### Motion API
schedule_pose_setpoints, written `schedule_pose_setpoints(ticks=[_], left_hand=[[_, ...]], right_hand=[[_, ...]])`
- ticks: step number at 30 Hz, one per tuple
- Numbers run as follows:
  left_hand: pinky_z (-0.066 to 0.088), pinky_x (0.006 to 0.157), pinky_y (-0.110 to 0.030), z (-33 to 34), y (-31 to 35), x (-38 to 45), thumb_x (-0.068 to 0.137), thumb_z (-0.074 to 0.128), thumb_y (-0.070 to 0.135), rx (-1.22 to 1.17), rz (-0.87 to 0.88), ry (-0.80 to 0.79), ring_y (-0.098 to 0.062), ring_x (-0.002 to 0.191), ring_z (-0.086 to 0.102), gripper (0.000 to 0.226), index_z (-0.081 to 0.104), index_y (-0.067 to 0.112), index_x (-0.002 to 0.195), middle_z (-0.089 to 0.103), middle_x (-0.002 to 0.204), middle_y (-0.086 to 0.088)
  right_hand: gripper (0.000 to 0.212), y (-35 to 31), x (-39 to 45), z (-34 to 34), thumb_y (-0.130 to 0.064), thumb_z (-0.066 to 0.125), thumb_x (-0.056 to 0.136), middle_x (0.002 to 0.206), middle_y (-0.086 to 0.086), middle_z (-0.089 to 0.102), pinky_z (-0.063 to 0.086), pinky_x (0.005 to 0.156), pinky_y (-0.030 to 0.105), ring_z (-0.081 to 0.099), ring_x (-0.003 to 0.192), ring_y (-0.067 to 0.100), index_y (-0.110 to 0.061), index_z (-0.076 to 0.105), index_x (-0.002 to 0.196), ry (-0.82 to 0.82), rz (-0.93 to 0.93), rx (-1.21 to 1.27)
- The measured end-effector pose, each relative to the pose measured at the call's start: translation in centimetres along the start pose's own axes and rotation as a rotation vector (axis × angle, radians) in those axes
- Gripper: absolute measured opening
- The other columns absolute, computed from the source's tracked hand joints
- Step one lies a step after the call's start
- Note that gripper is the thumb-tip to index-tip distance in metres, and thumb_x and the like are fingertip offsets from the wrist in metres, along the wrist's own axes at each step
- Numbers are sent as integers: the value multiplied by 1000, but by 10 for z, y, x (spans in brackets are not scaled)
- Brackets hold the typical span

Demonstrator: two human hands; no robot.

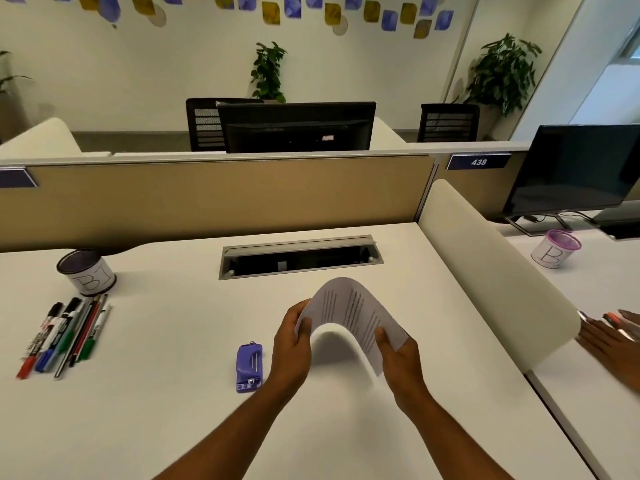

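A thin, printed sheet of paper [349, 306] is held above the middle of the desk, bowed upward into a smooth arch, text side up; the left hand [292, 344] pinches its left edge with thumb on top and fingers curled beneath; the right hand [398, 355] pinches the right edge the same way, so both hands are closed on the sheet and it touches nothing else.

The desk [156, 393] is a smooth, matte white slab; a small purple tool [249, 367] of moulded plastic lies flat just left of the left hand; far left, a row of markers [65, 336] with red, blue, green and black caps lies side by side, near a dark mesh cup [86, 271] wrapped in a lettered paper label.

A long metal-framed cable slot [299, 259] is set into the far part of the desk, its lid raised; behind it stands a beige partition [225, 199].

To the right a white divider [485, 271] with a rounded corner fences the desk edge; beyond it sit a pink mesh cup [556, 249], a dark monitor [581, 168] and another person's hand [609, 344]; bare desk lies near and to the left of the hands.
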State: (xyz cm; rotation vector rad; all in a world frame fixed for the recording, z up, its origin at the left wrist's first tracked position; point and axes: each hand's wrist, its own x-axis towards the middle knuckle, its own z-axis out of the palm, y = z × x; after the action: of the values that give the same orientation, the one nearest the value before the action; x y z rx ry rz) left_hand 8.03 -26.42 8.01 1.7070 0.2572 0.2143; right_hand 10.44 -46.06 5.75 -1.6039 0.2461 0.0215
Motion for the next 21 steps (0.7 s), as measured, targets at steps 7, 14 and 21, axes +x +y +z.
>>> schedule_pose_setpoints(ticks=[7,14,21], left_hand=[[59,84,-27,-2,-8,0,103,44,27,52,-25,23,-18,110,61,33,47,25,136,59,122,2],[53,80,-21,-7,-16,-3,104,44,21,92,-119,65,-20,109,61,32,47,19,135,61,122,-3],[50,69,-11,-8,-18,-3,103,48,20,133,-145,73,-18,109,61,24,46,27,126,59,121,0]], right_hand=[[11,3,-1,1,-27,61,100,107,-9,71,56,91,34,68,104,14,-34,63,108,37,17,3],[40,12,-10,2,-26,59,101,120,6,67,54,102,49,64,113,28,-14,54,138,32,59,-26],[31,12,-11,1,-30,58,101,115,6,71,61,83,41,68,106,28,-19,59,130,43,107,-3]])
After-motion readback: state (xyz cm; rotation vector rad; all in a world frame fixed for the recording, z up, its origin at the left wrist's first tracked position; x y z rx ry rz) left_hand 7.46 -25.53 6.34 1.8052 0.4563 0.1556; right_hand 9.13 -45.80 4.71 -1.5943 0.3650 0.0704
